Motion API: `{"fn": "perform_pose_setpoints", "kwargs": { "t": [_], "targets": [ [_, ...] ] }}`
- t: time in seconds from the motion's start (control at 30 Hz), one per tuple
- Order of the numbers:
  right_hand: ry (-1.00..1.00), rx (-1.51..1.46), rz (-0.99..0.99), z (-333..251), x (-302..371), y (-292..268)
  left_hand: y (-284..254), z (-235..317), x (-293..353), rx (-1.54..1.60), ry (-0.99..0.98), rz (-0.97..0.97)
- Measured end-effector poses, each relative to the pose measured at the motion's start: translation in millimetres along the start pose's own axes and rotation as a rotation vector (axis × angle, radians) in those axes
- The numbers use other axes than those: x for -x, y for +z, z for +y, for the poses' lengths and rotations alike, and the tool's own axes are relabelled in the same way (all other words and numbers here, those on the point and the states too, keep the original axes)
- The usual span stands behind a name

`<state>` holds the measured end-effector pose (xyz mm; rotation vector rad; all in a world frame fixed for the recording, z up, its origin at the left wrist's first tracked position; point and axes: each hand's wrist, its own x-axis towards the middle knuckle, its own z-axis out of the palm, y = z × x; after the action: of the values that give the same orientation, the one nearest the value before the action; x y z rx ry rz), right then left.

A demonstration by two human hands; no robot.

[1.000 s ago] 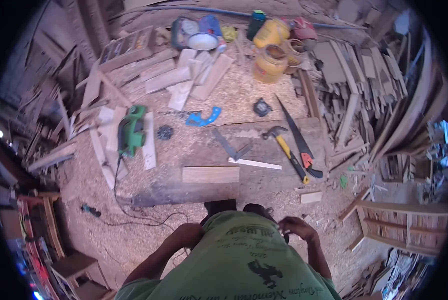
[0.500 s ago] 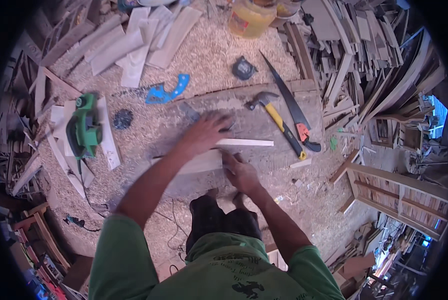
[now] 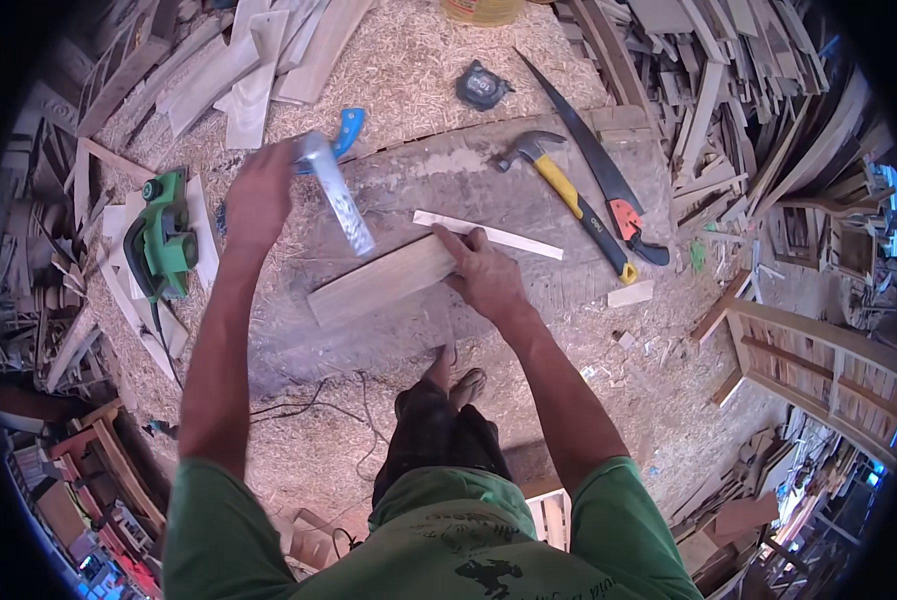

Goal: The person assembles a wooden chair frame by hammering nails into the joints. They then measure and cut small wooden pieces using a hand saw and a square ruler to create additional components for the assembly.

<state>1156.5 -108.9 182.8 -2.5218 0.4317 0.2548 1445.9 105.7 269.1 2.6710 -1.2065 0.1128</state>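
Note:
My left hand (image 3: 261, 195), slightly blurred, is raised over the left end of the workbench plank. It is closed on what looks like a metal try square, whose shiny blade (image 3: 340, 205) slants down toward a short wooden board (image 3: 383, 283). The fingers of my right hand (image 3: 488, 272) grip that board at its right end, and it lies tilted on the plank. A thin pale strip of wood (image 3: 508, 238) rests just beyond my right fingers. Behind my left hand and the blade, the blue handle (image 3: 348, 130) of a saw shows in part.
To the right lie a yellow-and-black claw hammer (image 3: 558, 190) and a handsaw (image 3: 598, 150). A tape measure (image 3: 482, 85) sits on the sawdust beyond. A green electric planer (image 3: 163, 240) stands at left on boards, its cord trailing down. Scrap wood is piled around.
My left hand has swung left and away from the board, lifting the metal square. The board has come into full view in my right hand. The view has shifted slightly.

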Motion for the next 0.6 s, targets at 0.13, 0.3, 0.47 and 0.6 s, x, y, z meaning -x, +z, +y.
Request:
{"fn": "perform_pose_setpoints", "kwargs": {
  "t": [0.13, 0.3, 0.47, 0.6],
  "targets": [
    [0.033, -0.079, 0.136, -12.0, 27.2, -16.7, 46.3, 20.6, 78.8, 0.466, -0.134, 0.160],
    [-0.053, -0.814, 0.482, -70.0, 117.3, -154.9, 95.1, 87.9, 132.0, 0.499, -0.215, 0.145],
    [-0.382, -0.814, 0.810, -110.8, 227.0, -242.5, 126.7, 104.0, 137.7, 0.499, -0.167, 0.238],
    [-0.475, -0.775, 0.795, -123.2, 252.0, -242.4, 130.7, 110.1, 140.2, 0.403, -0.181, 0.276]
  ]
}}
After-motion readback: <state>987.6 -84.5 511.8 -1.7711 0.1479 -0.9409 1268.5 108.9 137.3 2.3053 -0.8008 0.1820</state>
